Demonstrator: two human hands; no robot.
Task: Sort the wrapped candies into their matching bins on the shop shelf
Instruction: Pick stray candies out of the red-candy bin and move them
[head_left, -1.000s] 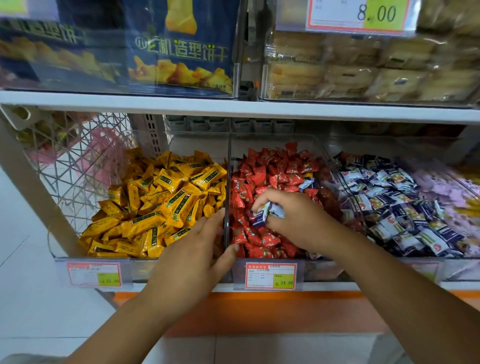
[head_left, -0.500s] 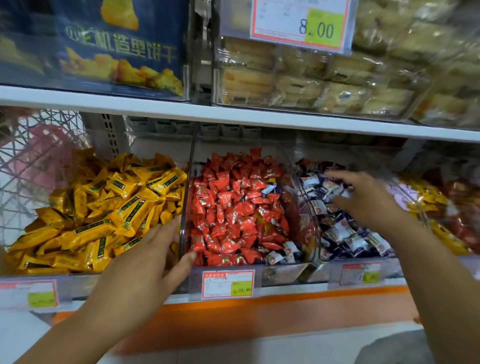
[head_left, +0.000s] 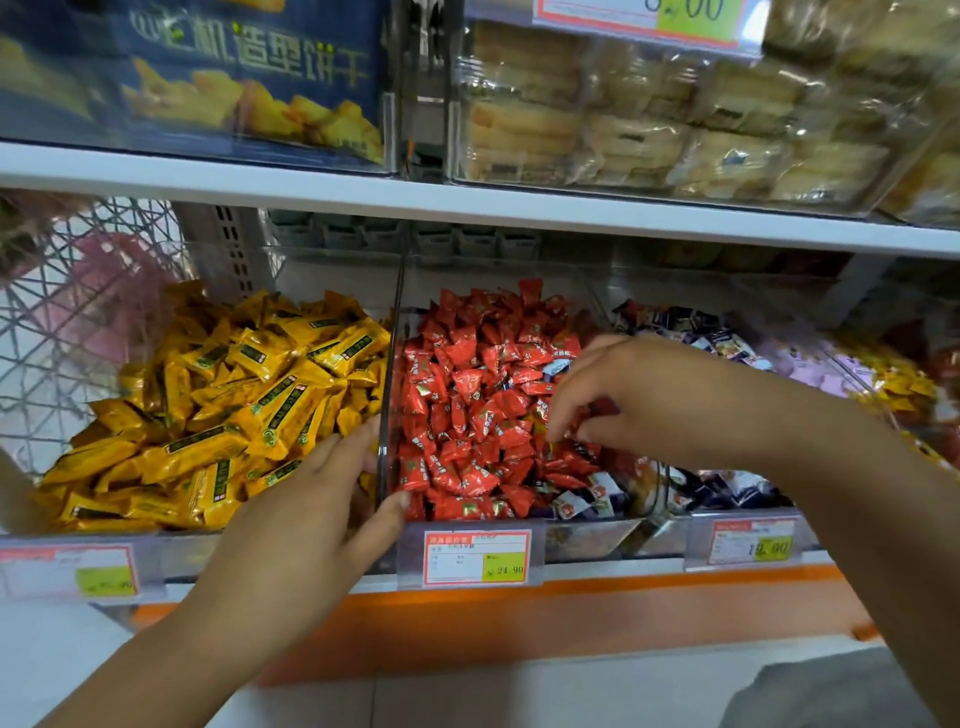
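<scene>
The left hand (head_left: 306, 525) grasps the clear divider (head_left: 393, 338) between the two left bins at its front end. Its thumb lies on the red side and its fingers on the yellow side. The right hand (head_left: 660, 395) reaches over the middle bin (head_left: 587, 540) from the right, with its fingers (head_left: 558, 428) bent down into the red candies (head_left: 467, 384). Whether it has hold of a piece cannot be told.

The red candies fill the middle bin in a heap. A few blue-and-white strays (head_left: 576, 504) lie among them at the front right corner, and another stray (head_left: 555, 370) sits higher up, just beside the right hand. The yellow candies (head_left: 234, 405) are piled in the bin left of the divider. The blue candies (head_left: 706, 332) lie in the bin to the right, partly hidden behind the right forearm.

A price tag (head_left: 477, 557) hangs on the shelf (head_left: 623, 569) edge below the middle bin. Wrapped biscuit packs (head_left: 649, 135) stand on the shelf above
</scene>
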